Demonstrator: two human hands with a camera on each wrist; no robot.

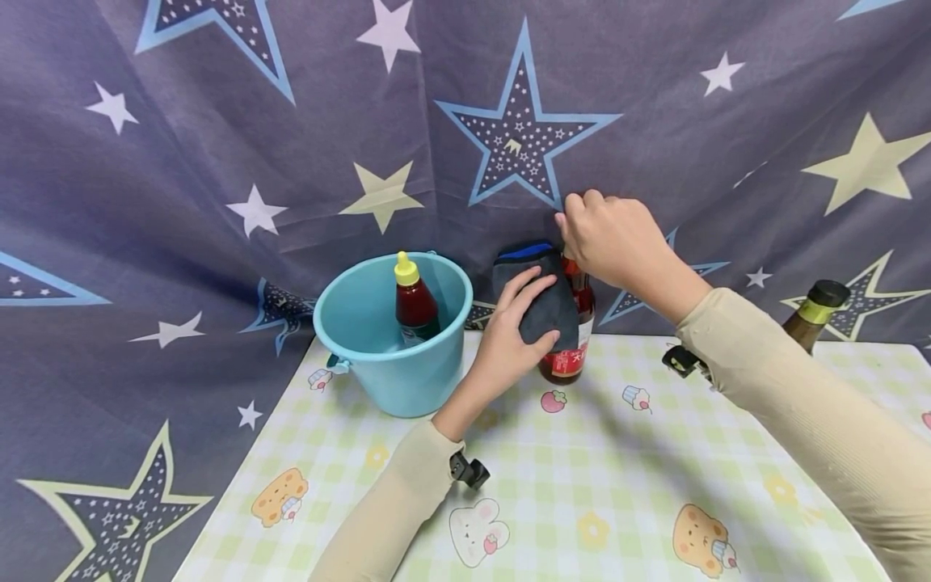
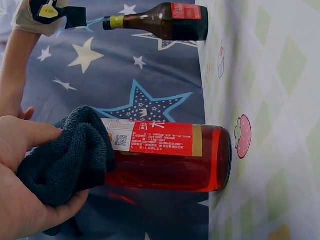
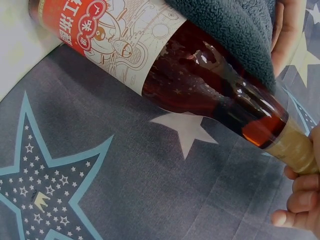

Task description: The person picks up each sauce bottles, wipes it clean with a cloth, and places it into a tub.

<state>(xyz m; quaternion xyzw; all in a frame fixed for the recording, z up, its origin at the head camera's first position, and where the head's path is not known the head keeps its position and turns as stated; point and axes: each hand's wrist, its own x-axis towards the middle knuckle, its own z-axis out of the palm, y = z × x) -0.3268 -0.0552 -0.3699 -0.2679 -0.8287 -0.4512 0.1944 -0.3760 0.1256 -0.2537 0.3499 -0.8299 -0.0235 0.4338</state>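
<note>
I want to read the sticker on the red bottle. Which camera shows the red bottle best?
The left wrist view: the red bottle fills the middle, its red label facing the camera, base on the table. The right wrist view shows its neck and part of the label. In the head view the towel and right hand hide most of it.

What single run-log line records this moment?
left hand: presses dark cloth on red bottle | right hand: grips bottle neck | bottle: upright on table
</note>
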